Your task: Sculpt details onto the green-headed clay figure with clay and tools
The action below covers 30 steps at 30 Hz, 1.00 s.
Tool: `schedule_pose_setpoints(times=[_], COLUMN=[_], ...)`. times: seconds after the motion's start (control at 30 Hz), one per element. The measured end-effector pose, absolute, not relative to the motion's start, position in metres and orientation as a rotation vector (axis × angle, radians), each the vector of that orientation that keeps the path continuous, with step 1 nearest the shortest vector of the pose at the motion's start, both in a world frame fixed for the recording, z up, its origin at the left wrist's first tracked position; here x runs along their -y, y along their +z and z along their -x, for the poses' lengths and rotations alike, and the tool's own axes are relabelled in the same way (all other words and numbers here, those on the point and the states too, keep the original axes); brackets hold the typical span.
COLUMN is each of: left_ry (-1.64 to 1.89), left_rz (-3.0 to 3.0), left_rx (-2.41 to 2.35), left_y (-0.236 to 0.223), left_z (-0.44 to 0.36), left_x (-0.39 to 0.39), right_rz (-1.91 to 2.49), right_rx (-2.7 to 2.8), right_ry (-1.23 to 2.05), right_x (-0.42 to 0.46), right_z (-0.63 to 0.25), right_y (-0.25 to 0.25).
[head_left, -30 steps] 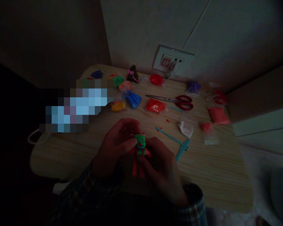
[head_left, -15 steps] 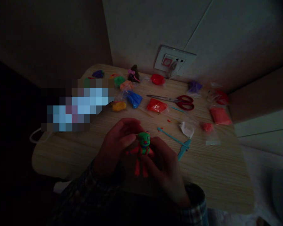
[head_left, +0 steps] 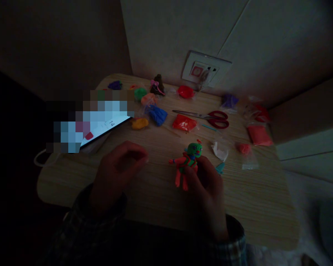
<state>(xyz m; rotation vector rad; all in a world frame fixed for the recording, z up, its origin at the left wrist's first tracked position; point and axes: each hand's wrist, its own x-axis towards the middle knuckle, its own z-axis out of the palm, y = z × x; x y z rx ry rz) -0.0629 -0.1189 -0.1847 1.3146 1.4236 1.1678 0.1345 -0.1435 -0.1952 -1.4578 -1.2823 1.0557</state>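
Note:
A small clay figure (head_left: 190, 160) with a green head, red nose, green top and pinkish-red limbs is held up over the table. My right hand (head_left: 208, 184) grips its body from the right, thumb in front; the figure's arm on that side is hidden. To the left, apart from the figure, my left hand (head_left: 120, 170) hovers with thumb and forefinger tips together; whether something tiny is between them I cannot make out. Behind the right hand a turquoise clay tool (head_left: 220, 168) shows only in part.
Beyond my hands lie scissors (head_left: 211, 118) with red handles, a red clay bag (head_left: 184, 122), a blue clay packet (head_left: 157, 115), yellow clay (head_left: 140, 123) and a white clay lump (head_left: 220, 150). A lit, partly blurred screen (head_left: 108, 123) stands left. A wall socket (head_left: 207, 70) is behind the table (head_left: 255, 207).
The clay figure has moved right and up in my right hand and is now tilted. My left hand has drawn away from it to the left, its fingertips coming together.

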Motion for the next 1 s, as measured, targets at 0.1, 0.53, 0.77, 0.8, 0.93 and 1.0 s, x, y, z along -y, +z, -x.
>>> schedule_pose_setpoints(times=[0.1,0.53,0.77,0.8,0.93,1.0], left_ry=[1.054,0.884,0.969,0.960,0.949,0.944], left_rz=[-1.250,-0.972,-1.011,-1.008,-0.993,-0.997], left_rx=[-1.261,-1.040,-1.184,-1.172,-1.147,-1.155], left_y=[-0.187,-0.182,-0.178,-0.178,-0.177,-0.177], left_z=[0.054,0.029,0.028,0.028,0.028,0.028], left_x=[0.123,0.123,0.123,0.124,0.125,0.125], right_rz=[1.356,1.286,1.268,1.270,1.236,1.184], right_rx=[1.293,1.576,2.145,2.192,2.323,2.371], right_ry=[1.112,1.120,0.997,0.985,0.906,0.848], right_x=[0.143,0.153,0.172,0.173,0.174,0.173], right_z=[-0.132,-0.142,-0.160,-0.159,-0.156,-0.155], right_y=[-0.195,-0.193,-0.195,-0.195,-0.193,-0.192])
